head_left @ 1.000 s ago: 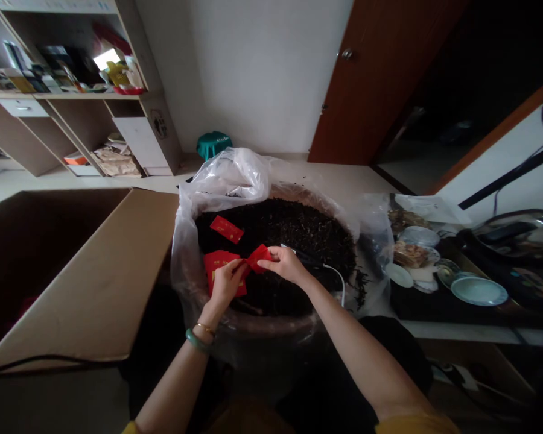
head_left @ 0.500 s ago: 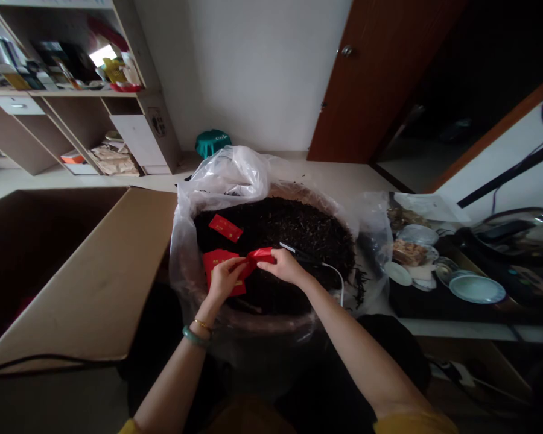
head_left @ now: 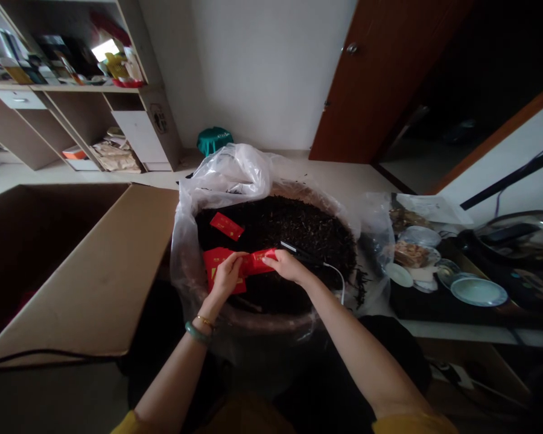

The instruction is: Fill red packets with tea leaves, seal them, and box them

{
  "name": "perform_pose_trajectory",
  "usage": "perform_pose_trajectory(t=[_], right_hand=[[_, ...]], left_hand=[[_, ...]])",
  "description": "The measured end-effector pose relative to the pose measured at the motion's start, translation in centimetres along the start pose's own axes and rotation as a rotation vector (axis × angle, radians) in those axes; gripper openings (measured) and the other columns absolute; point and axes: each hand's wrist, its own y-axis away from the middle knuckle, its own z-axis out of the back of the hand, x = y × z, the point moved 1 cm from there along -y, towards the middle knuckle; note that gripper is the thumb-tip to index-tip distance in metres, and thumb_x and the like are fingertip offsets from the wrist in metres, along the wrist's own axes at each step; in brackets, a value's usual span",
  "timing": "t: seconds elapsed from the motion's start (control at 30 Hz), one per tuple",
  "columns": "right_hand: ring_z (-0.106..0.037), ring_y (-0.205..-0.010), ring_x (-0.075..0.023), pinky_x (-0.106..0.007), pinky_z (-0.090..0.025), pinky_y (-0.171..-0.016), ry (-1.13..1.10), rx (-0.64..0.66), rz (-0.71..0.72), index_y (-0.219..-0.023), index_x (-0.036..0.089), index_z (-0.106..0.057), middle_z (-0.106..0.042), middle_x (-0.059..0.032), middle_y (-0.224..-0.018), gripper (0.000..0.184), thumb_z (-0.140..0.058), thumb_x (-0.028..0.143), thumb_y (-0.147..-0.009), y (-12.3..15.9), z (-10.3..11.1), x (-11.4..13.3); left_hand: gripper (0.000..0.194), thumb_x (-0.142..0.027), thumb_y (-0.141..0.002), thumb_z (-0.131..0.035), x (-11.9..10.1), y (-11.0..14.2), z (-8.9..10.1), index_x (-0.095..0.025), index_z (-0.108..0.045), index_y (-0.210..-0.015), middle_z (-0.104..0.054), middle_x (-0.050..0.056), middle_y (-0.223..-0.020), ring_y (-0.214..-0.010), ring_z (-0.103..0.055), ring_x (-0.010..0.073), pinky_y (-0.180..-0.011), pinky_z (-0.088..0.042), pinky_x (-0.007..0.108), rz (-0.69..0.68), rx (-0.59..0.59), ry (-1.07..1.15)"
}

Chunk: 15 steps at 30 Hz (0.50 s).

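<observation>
My left hand (head_left: pixel 227 274) pinches the left end of a small red packet (head_left: pixel 256 263) with gold print. The packet's right end is gripped by my right hand (head_left: pixel 286 265), so it lies stretched between both hands. Beneath and beside my left hand is a pile of similar red packets (head_left: pixel 212 258). One more red packet (head_left: pixel 227 226) rests apart, farther back. All of them lie on dark, dry, leaf-like material (head_left: pixel 317 220), which looks like loose tea, in a round container lined with a clear plastic bag (head_left: pixel 187 241). Past my right hand lies a black, slim device (head_left: pixel 304 255) with a white cable.
A cardboard box (head_left: pixel 95 271) stands open at the left. On the right, a low table (head_left: pixel 416 310) bears a bowl (head_left: pixel 478 289), lids and a bag of dried pieces (head_left: pixel 409 254). Shelves (head_left: pixel 158 129), a green bin (head_left: pixel 214 140) and a brown door (head_left: pixel 357 96) are behind.
The red packet between my hands has been turned flatter, showing more of its printed face. My right hand has shifted slightly right. The view has moved a little.
</observation>
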Motion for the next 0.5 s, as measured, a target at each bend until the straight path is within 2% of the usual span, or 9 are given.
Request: perform_pose_trajectory(t=[0.07, 0.13, 0.2, 0.27, 0.33, 0.5], right_hand=[[-0.06, -0.071, -0.0184, -0.033, -0.048, -0.073, 0.017, -0.018, -0.02, -0.076, 0.014, -0.065, -0.066, -0.0008, -0.07, 0.027, -0.054, 0.038, -0.082, -0.2, -0.1, -0.4], [-0.062, -0.081, -0.0206, -0.037, -0.047, -0.082, -0.045, -0.01, -0.002, -0.085, 0.015, -0.067, -0.069, -0.0025, -0.079, 0.024, -0.054, 0.036, -0.082, -0.5, -0.2, -0.7], [-0.062, -0.094, -0.022, -0.04, -0.043, -0.095, -0.156, 0.019, 0.019, -0.095, 0.018, -0.068, -0.07, -0.0038, -0.091, 0.025, -0.055, 0.034, -0.082, -0.7, -0.5, -1.0], [-0.06, -0.103, -0.0221, -0.042, -0.037, -0.103, -0.278, 0.047, 0.015, -0.102, 0.02, -0.068, -0.07, -0.0039, -0.1, 0.028, -0.056, 0.036, -0.082, -0.8, -0.8, -1.1], [-0.06, -0.105, -0.022, -0.043, -0.035, -0.106, -0.382, 0.056, -0.014, -0.103, 0.02, -0.068, -0.07, -0.0038, -0.103, 0.031, -0.058, 0.039, -0.081, -0.7, -1.2, -1.3], [-0.062, -0.099, -0.0214, -0.042, -0.04, -0.101, -0.577, 0.064, -0.086, -0.102, 0.017, -0.067, -0.071, -0.0054, -0.1, 0.035, -0.058, 0.044, -0.082, -0.6, -2.0, -1.6]], left_hand=[[0.033, -0.028, -0.089, -0.043, -0.4, 0.3, 0.0, -0.018, -0.061, -0.115, -0.065, 0.01, -0.116, -0.112, -0.057, 0.0244, -0.094, -0.047, 0.04, -0.089, -0.048, -0.185], [0.046, -0.03, -0.083, -0.055, -1.2, 0.7, -0.1, -0.019, -0.052, -0.128, -0.05, 0.013, -0.137, -0.129, -0.04, 0.0322, -0.101, -0.039, 0.05, -0.212, -0.079, -0.416], [0.063, -0.031, -0.075, -0.066, -2.0, 0.9, -0.3, -0.023, -0.045, -0.134, -0.041, 0.012, -0.144, -0.132, -0.033, 0.0371, -0.101, -0.036, 0.056, -0.317, -0.004, -0.588], [0.071, -0.026, -0.073, -0.068, -2.5, 0.8, -0.6, -0.025, -0.039, -0.138, -0.044, 0.011, -0.142, -0.125, -0.04, 0.0352, -0.099, -0.04, 0.054, -0.386, 0.098, -0.643], [0.069, -0.018, -0.074, -0.065, -2.6, 0.4, -0.8, -0.022, -0.037, -0.137, -0.05, 0.011, -0.135, -0.117, -0.046, 0.0306, -0.098, -0.042, 0.048, -0.433, 0.145, -0.626], [0.062, -0.009, -0.075, -0.059, -1.6, -0.6, -1.0, -0.021, -0.041, -0.133, -0.056, 0.009, -0.118, -0.112, -0.048, 0.0258, -0.097, -0.045, 0.041, -0.495, 0.195, -0.572]])
